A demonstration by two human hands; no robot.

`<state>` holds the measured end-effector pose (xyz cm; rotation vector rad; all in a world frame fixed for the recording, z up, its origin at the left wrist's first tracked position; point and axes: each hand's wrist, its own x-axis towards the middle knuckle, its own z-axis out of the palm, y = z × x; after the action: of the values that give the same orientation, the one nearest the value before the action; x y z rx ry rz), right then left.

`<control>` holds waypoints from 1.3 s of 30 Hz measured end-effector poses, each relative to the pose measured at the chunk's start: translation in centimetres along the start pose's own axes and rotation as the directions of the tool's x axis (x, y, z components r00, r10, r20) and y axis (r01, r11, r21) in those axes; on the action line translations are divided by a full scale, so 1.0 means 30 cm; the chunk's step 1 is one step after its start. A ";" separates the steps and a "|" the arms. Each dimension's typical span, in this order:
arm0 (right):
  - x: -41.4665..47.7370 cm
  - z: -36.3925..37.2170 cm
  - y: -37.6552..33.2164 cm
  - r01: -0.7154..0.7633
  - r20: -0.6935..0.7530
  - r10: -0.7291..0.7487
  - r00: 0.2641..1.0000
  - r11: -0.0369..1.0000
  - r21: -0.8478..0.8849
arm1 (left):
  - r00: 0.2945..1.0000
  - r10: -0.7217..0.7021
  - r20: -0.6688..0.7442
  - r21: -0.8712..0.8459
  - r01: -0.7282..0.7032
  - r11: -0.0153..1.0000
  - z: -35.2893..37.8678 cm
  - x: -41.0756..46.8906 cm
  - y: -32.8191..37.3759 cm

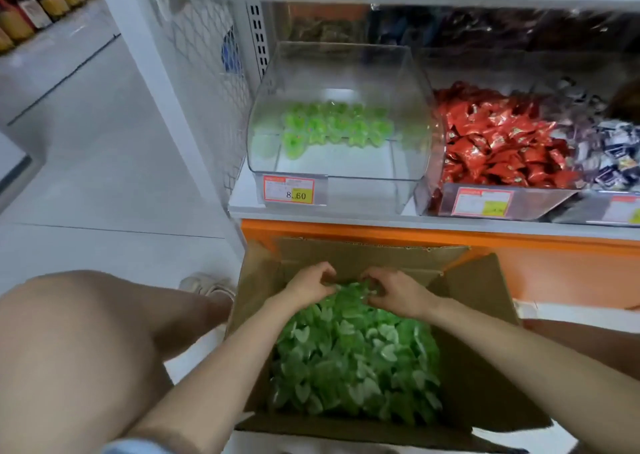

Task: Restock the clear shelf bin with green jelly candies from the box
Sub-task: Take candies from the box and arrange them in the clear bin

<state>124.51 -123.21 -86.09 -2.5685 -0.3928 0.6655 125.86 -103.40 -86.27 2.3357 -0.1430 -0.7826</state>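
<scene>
Item: green jelly candies point(353, 356), heart-like pieces, some pale and sugared, heaped loose.
Location of main stock: inside the open cardboard box point(485, 367), filling most of its floor; the heap rises toward the far end.
Location of shelf stock: a small cluster of the same green candies point(332, 126) lies at the back of the clear bin point(332, 166); the front half of the bin floor is bare.
Left hand point(308, 285): in the box at the far end of the heap, fingers curled down into the candies and gathering a bunch.
Right hand point(394, 292): just beside the left, fingers likewise curled round candies at the top of the heap; the two hands' fingertips nearly meet.
Box position: on the floor directly below the clear bin, flaps open, the far flap leaning against the orange panel point(519, 242) under the shelf.
Clear bin position: on the white shelf point(242, 207), at its left end, next to the wire mesh side panel point(204, 72).
Label: price tag point(289, 192) on the bin's front lip, red border, yellow patch, figures reading 8.60.
Adjacent stock: red wrapped sweets point(495, 141) fill the bin to the right; dark and white wrapped sweets point(609, 155) lie beyond those.
Person: bare knee point(76, 342) at lower left, pale shoe point(207, 285) beside the box.
Background: bottles point(31, 6) with yellow labels, far upper left, blurred.
</scene>
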 end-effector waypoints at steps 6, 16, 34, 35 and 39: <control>0.072 0.280 0.131 -0.164 0.301 0.162 0.940 0.986 -0.019 | 0.893 -0.363 0.267 0.318 0.273 0.908 0.196 0.063 -0.278; 0.149 0.531 0.228 -0.004 0.494 0.087 0.865 0.986 -0.168 | 0.900 -0.319 0.296 0.575 0.098 0.812 0.325 0.137 -0.458; 0.139 0.603 0.292 -0.115 0.441 0.156 0.884 0.986 -0.118 | 0.972 -0.070 0.223 0.405 -0.027 0.914 0.314 0.090 -0.468; 0.141 0.604 0.291 -0.123 0.428 0.155 0.890 0.987 -0.101 | 0.974 -0.065 0.219 0.395 -0.028 0.918 0.309 0.089 -0.463; 0.139 0.577 0.279 -0.194 0.398 0.186 0.898 0.981 -0.022 | 0.977 -0.050 0.205 0.374 -0.031 0.927 0.297 0.078 -0.446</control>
<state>120.39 -122.66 -105.34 -2.4643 -0.2605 1.2688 121.34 -98.70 -101.15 2.6030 -0.4066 -1.0893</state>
